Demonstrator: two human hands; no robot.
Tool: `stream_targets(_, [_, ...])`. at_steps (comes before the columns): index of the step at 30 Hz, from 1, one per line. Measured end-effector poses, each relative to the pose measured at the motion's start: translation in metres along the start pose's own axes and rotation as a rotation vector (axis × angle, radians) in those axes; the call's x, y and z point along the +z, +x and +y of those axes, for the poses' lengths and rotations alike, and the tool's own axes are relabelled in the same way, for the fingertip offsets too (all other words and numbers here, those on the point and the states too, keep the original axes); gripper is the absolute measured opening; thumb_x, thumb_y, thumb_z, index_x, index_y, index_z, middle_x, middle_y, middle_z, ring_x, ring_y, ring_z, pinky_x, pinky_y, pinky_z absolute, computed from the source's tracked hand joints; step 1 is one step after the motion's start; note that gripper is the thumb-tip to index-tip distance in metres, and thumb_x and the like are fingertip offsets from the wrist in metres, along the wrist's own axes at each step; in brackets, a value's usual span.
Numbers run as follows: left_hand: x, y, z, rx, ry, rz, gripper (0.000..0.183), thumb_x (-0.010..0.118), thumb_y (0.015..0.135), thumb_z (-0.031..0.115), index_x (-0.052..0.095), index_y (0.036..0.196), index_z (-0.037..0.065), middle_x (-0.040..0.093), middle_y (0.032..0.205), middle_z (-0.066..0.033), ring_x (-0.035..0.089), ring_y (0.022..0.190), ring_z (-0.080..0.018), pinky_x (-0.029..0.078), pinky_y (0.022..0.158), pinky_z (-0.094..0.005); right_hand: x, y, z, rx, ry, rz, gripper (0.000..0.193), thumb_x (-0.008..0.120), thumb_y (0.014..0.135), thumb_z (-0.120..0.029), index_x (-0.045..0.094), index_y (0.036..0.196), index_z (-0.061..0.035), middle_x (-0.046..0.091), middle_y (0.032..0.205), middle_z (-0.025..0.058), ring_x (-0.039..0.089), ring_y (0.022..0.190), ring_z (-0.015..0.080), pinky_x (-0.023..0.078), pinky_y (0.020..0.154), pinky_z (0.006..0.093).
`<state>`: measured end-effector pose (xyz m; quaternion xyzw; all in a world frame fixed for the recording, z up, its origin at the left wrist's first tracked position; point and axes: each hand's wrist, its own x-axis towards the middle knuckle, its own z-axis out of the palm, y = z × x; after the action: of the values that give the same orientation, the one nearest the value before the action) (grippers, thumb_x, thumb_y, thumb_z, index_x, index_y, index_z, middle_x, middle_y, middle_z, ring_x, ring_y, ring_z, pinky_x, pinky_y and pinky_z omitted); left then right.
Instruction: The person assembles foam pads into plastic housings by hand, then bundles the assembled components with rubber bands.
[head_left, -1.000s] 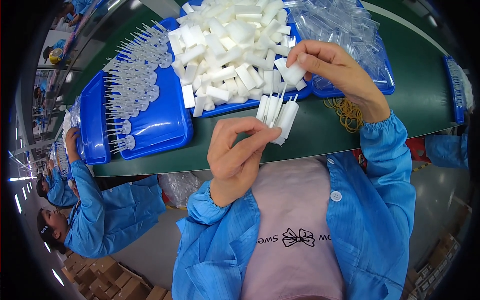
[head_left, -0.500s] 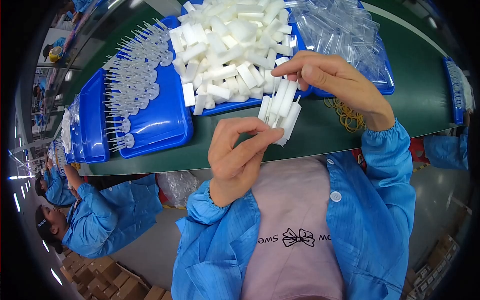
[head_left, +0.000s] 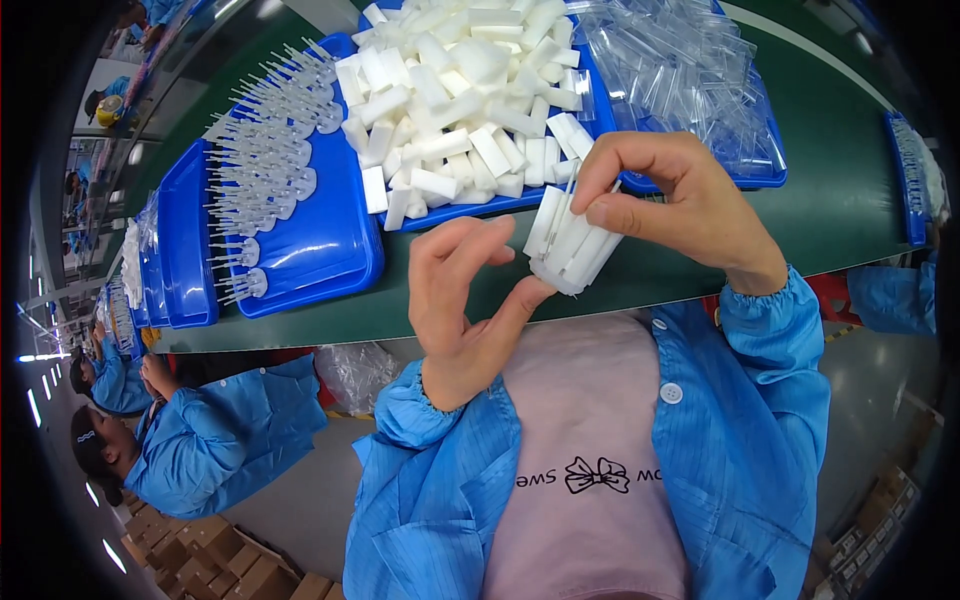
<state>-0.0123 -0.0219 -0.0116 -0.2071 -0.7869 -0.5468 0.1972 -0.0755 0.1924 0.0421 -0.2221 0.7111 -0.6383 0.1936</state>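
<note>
A clear plastic pronged holder point(head_left: 569, 277) stands tilted in front of me, with white foam blocks point(head_left: 582, 243) set among its thin prongs. My right hand point(head_left: 685, 205) pinches its upper part between thumb and bent fingers. Beside the lower left of the holder, my left hand point(head_left: 455, 300) is open, fingers apart, its thumb tip at the base. Behind my hands rises a heap of white foam pieces point(head_left: 430, 120) on a blue tray. Similar pronged holders point(head_left: 265, 160) stand in rows on the blue tray to the left.
Clear plastic sleeves point(head_left: 680, 80) fill a blue tray point(head_left: 774, 165) at the back right. More blue trays point(head_left: 182, 250) line the green bench point(head_left: 840, 190) on the left. A co-worker in a blue smock point(head_left: 215, 435) sits at my left; cardboard boxes point(head_left: 215, 550) are stacked behind.
My right hand has come down from the foam heap and now grips the holder's upper part. The left fingers have opened off it, and the holder has shifted slightly right.
</note>
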Motion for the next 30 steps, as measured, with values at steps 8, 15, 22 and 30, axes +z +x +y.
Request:
stream_targets(8, [0.014,-0.006,0.001,-0.801,-1.024,-0.488,0.090,0.075,0.073,0.006,0.019,0.144,0.005,0.049,0.126,-0.0139,0.052,0.114,-0.0224,0.047,0.088,-0.0330,0.012,-0.006,0.001,-0.017,-0.199,-0.097,0.007,0.066,0.076,-0.006,0.065,0.082,-0.0020,0.061,0.079,0.0032,0.056,0.076,0.0113,0.044,0.068,0.0249])
stream_targets(15, [0.017,-0.002,-0.001,-0.889,-1.200,-0.513,0.078,0.071,0.080,0.024,0.027,0.139,0.000,0.046,0.131,-0.0200,0.052,0.112,-0.0191,0.042,0.093,-0.0307,-0.027,0.026,0.034,-0.153,-0.368,0.141,0.019,0.065,0.079,-0.015,0.065,0.095,-0.0043,0.062,0.089,0.0052,0.056,0.079,0.0157,0.044,0.070,0.0300])
stream_targets(22, [0.016,-0.002,0.001,-0.902,-1.156,-0.399,0.084,0.068,0.079,0.044,0.029,0.139,0.000,0.052,0.124,-0.0169,0.052,0.106,-0.0158,0.043,0.087,-0.0281,-0.039,0.054,0.078,-0.328,-1.520,0.578,0.027,0.070,0.072,-0.022,0.061,0.095,-0.0104,0.053,0.119,0.0040,0.041,0.122,0.0252,0.028,0.100,0.0532])
stream_targets(30, [0.012,0.000,-0.003,-0.779,-0.912,-0.341,0.076,0.064,0.084,0.041,0.031,0.138,-0.002,0.054,0.121,-0.0117,0.050,0.110,-0.0154,0.040,0.092,-0.0288,-0.037,0.036,0.065,-0.466,-1.138,0.491,0.023,0.070,0.071,-0.014,0.054,0.086,-0.0089,0.059,0.090,0.0070,0.053,0.107,0.0277,0.034,0.096,0.0462])
